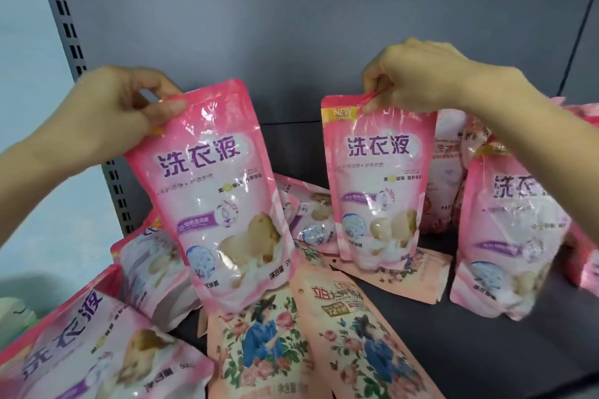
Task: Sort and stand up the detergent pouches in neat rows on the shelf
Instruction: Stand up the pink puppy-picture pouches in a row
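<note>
– while the left hand (107,113) pinches the top corner of one pink pouch (217,191), tilted over the left side of the shelf (486,350), what does the right hand (418,78) hold?
– its fingers pinch the top edge of a second pink pouch (379,185), upright near the shelf's middle.
– and the others?
– two peach floral pouches (262,350) lie flat at the front edge; a third pink pouch (509,236) stands near the right edge, under the right forearm.

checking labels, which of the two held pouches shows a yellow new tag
The right pouch, pinched by the right hand; on the left pouch the left hand covers that corner.
</note>
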The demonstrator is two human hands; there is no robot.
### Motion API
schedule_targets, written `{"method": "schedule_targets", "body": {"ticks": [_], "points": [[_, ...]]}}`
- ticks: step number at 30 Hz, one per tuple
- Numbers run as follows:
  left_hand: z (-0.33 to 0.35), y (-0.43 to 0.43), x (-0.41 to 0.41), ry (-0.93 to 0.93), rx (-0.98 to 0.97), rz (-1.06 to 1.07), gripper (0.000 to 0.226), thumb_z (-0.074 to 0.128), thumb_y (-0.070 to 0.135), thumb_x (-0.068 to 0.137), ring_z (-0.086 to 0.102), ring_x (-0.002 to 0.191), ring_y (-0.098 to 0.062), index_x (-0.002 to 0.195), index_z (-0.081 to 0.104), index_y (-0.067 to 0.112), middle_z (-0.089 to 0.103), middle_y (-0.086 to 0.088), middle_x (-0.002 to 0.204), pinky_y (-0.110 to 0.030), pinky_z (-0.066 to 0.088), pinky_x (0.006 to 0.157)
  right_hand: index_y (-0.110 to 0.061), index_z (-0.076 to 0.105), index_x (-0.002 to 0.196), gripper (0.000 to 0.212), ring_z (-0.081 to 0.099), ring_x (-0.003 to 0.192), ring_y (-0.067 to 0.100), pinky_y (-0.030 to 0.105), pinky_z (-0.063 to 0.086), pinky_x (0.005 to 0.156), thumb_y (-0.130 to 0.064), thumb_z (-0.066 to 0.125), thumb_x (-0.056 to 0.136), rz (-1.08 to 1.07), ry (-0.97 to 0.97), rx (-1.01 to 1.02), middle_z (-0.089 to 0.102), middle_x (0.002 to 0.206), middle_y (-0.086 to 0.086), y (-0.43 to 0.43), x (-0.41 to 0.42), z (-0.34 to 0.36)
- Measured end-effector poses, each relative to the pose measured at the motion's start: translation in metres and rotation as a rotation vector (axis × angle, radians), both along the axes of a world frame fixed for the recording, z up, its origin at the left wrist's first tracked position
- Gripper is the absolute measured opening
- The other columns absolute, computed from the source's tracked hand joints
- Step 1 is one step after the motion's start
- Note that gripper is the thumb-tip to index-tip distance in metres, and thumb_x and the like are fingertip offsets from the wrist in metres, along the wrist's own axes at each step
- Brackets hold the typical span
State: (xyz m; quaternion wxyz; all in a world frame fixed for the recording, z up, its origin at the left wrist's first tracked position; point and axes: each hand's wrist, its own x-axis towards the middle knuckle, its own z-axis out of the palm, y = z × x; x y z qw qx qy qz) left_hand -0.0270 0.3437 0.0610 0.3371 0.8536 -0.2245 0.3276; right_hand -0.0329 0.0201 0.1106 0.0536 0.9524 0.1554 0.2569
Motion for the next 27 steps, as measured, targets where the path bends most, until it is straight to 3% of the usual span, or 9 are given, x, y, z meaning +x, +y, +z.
{"method": "schedule_targets", "body": {"ticks": [3, 6, 9, 12, 15, 17, 19, 23, 27], "points": [[0.007, -0.011, -0.009, -0.077, 0.052, -0.018, 0.023, 0.063, 0.026, 0.085, 0.055, 0.047, 0.01, 0.065, 0.06, 0.037, 0.059, 0.03, 0.054, -0.001, 0.039, 0.045, -0.025, 0.061, 0.085, 0.017, 0.047, 0.083, 0.02, 0.028, 0.031, 0.07, -0.038, 0.07, 0.08, -0.052, 0.013, -0.037, 0.056, 0.081, -0.006, -0.005, -0.002, 0.008], [0.01, -0.016, -0.015, -0.109, 0.079, -0.051, 0.029, 0.062, 0.032, 0.083, 0.057, 0.056, 0.009, 0.066, 0.058, 0.055, 0.058, 0.036, 0.06, -0.004, 0.04, 0.049, -0.03, 0.055, 0.075, 0.017, 0.049, 0.085, 0.022, 0.031, 0.037, 0.071, -0.033, 0.071, 0.08, -0.129, 0.063, -0.045, 0.057, 0.082, -0.004, -0.013, -0.001, 0.017], [0.01, -0.017, -0.013, -0.12, 0.101, -0.067, 0.021, 0.061, 0.034, 0.083, 0.056, 0.058, 0.011, 0.067, 0.059, 0.048, 0.056, 0.04, 0.062, -0.003, 0.04, 0.051, -0.034, 0.052, 0.068, 0.023, 0.049, 0.087, 0.023, 0.032, 0.04, 0.073, -0.036, 0.073, 0.077, -0.223, 0.127, -0.07, 0.059, 0.085, -0.002, -0.023, 0.004, 0.021], [0.009, -0.014, -0.01, -0.12, 0.102, -0.078, 0.012, 0.059, 0.04, 0.08, 0.057, 0.057, 0.01, 0.068, 0.059, 0.044, 0.057, 0.039, 0.063, -0.008, 0.044, 0.051, -0.032, 0.054, 0.071, 0.021, 0.048, 0.087, 0.023, 0.032, 0.038, 0.071, -0.04, 0.074, 0.075, -0.314, 0.159, -0.097, 0.056, 0.079, -0.005, -0.034, 0.01, 0.021], [0.009, -0.012, -0.01, -0.114, 0.084, -0.089, 0.006, 0.054, 0.055, 0.069, 0.061, 0.063, -0.004, 0.071, 0.059, 0.055, 0.061, 0.032, 0.067, -0.028, 0.05, 0.055, -0.03, 0.059, 0.076, 0.017, 0.05, 0.086, 0.025, 0.032, 0.04, 0.07, -0.037, 0.075, 0.075, -0.394, 0.17, -0.113, 0.051, 0.075, -0.008, -0.045, 0.018, 0.015], [0.008, -0.012, -0.011, -0.13, 0.105, -0.078, 0.006, 0.054, 0.054, 0.071, 0.061, 0.067, -0.009, 0.073, 0.058, 0.057, 0.06, 0.033, 0.067, -0.029, 0.049, 0.052, -0.026, 0.063, 0.08, 0.012, 0.055, 0.089, 0.026, 0.032, 0.046, 0.072, -0.029, 0.074, 0.077, -0.454, 0.185, -0.162, 0.058, 0.087, -0.003, -0.053, 0.026, 0.007], [0.007, -0.013, -0.013, -0.13, 0.114, -0.068, 0.007, 0.054, 0.052, 0.073, 0.06, 0.062, -0.014, 0.072, 0.057, 0.058, 0.059, 0.036, 0.067, -0.029, 0.049, 0.059, -0.023, 0.068, 0.086, 0.008, 0.06, 0.091, 0.028, 0.035, 0.051, 0.078, -0.022, 0.07, 0.079, -0.498, 0.211, -0.203, 0.063, 0.098, 0.001, -0.063, 0.033, 0.003], [0.005, -0.013, -0.011, -0.138, 0.114, -0.042, 0.003, 0.054, 0.056, 0.071, 0.059, 0.06, -0.014, 0.072, 0.057, 0.057, 0.059, 0.036, 0.067, -0.028, 0.05, 0.06, -0.016, 0.069, 0.094, 0.021, 0.064, 0.089, 0.031, 0.035, 0.053, 0.08, -0.03, 0.072, 0.08, -0.504, 0.317, -0.215, 0.065, 0.097, 0.004, -0.07, 0.033, 0.007], [0.002, -0.009, -0.01, -0.127, 0.09, -0.066, 0.041, 0.043, 0.086, 0.057, 0.06, 0.061, -0.015, 0.077, 0.059, 0.054, 0.061, 0.032, 0.068, -0.035, 0.052, 0.067, -0.018, 0.061, 0.087, 0.017, 0.06, 0.069, 0.028, 0.031, 0.05, 0.064, -0.025, 0.074, 0.078, -0.43, 0.358, -0.055, 0.058, 0.079, 0.0, -0.064, 0.026, 0.006]]}}
